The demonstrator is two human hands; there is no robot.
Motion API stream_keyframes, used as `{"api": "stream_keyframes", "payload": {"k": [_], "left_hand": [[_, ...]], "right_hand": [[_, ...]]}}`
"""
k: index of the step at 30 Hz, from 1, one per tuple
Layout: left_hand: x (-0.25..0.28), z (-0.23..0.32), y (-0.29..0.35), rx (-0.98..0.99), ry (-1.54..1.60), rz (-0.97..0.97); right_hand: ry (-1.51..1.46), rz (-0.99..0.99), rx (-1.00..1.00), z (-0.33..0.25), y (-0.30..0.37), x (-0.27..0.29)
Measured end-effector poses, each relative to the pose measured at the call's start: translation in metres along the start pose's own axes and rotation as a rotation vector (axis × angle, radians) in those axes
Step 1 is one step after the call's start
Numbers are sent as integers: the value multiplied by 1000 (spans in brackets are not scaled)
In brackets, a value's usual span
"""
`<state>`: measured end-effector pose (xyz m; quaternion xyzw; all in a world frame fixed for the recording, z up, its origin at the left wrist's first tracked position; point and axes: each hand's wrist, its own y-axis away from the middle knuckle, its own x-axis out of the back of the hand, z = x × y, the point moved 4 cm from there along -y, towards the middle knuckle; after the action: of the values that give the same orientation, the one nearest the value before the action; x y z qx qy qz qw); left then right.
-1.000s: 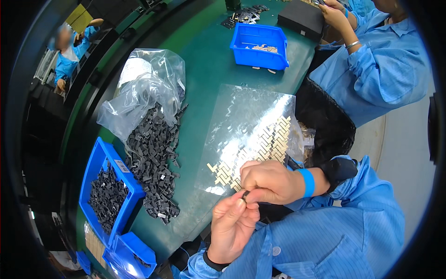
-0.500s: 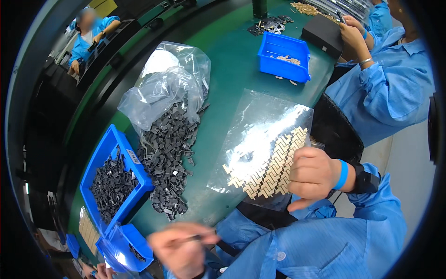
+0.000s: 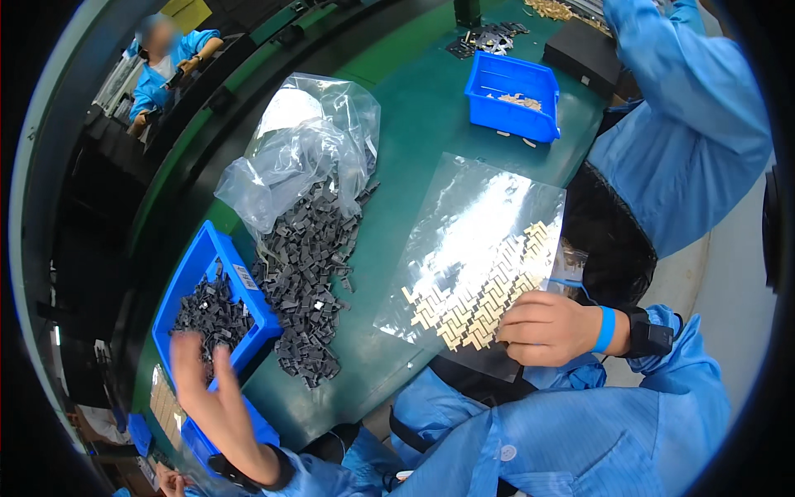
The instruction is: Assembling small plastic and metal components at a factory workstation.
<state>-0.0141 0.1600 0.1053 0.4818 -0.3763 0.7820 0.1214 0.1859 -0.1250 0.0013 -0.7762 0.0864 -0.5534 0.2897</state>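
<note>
My left hand point(image 3: 217, 406), blurred by motion, reaches over the near end of a blue bin point(image 3: 267, 325) of small black parts point(image 3: 211, 311). Its fingers and thumb are apart, and I see nothing between them. Slanted rows of pale gold, angular pieces point(image 3: 476, 311) lie on a shiny clear plastic sheet point(image 3: 418, 240). At the near right edge of those rows is my right hand point(image 3: 546, 327), fingers curled and pressed together. Its fingertips meet the pieces at the sheet's edge; whatever they pinch is hidden.
A heap of black parts point(image 3: 310, 265) spills from a clear bag point(image 3: 302, 141) on the green table point(image 3: 414, 99). Farther off stand a blue bin point(image 3: 513, 120) of pale bits and a black box point(image 3: 584, 58). A co-worker's blue sleeve point(image 3: 687, 74) is at the far right.
My left hand has swung left and away from me, from the table's front edge to the black parts' bin, its fingers spreading. My right hand has turned and lowered onto the sheet's near right edge.
</note>
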Motion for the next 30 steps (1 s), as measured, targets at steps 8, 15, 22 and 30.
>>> {"api": "stream_keyframes", "payload": {"k": [8,15,22,30], "left_hand": [[-101,86,104,728,1469,-960],[-129,98,103,1008,1777,-553],[-125,108,102,1001,1751,-489],[-128,114,102,814,1674,-396]], "right_hand": [[-273,287,-153,5,-15,14],[-570,73,-185,8,-24,15],[-404,122,-237,33,-61,-6],[-398,136,-351,38,-71,-30]]}}
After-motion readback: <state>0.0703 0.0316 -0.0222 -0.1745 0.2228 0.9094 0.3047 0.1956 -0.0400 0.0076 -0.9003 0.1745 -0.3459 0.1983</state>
